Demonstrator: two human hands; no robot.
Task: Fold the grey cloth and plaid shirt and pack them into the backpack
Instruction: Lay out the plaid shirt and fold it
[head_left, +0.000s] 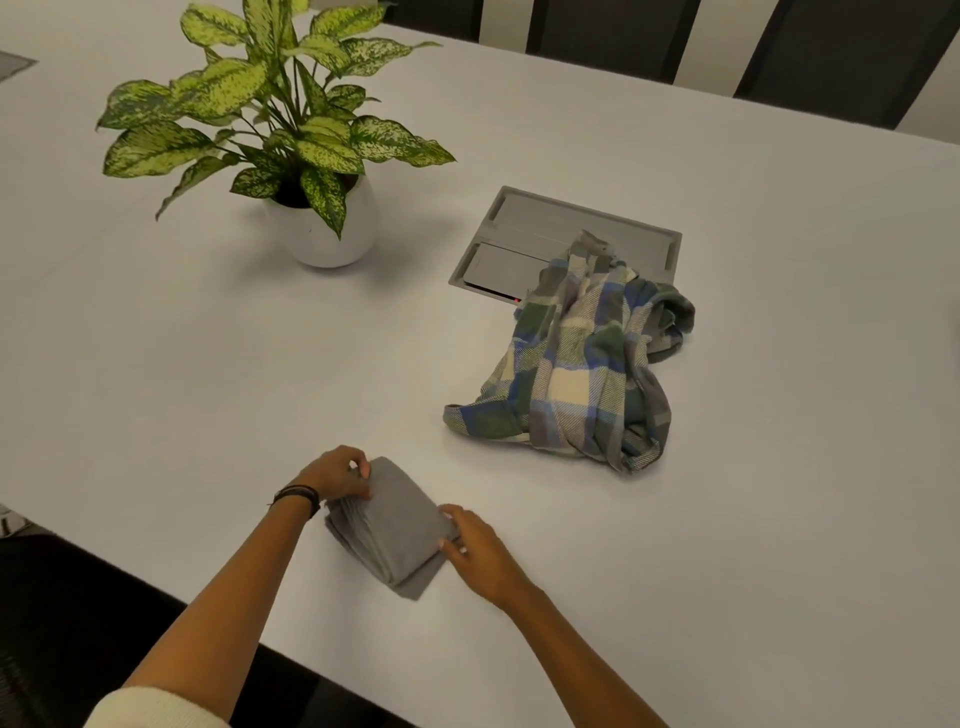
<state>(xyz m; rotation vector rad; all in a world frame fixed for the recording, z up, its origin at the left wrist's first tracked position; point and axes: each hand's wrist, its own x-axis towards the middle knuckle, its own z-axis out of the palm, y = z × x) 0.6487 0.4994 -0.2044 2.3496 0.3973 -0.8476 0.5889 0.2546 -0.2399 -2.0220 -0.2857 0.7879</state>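
Note:
The grey cloth (396, 525) lies folded into a small thick rectangle on the white table (208, 364), near its front edge. My left hand (337, 474) pinches the cloth's far left corner with curled fingers. On the cloth's right edge, my right hand (475, 551) grips the folded layers. The plaid shirt (576, 364), in blue, green and cream checks, sits crumpled and unfolded further back on the right, apart from both hands. No backpack is in view.
A leafy plant in a white pot (327, 228) stands at the back left. A grey cable hatch (545, 223) is set into the table behind the shirt, partly covered by it. Dark chairs (831, 47) line the far side.

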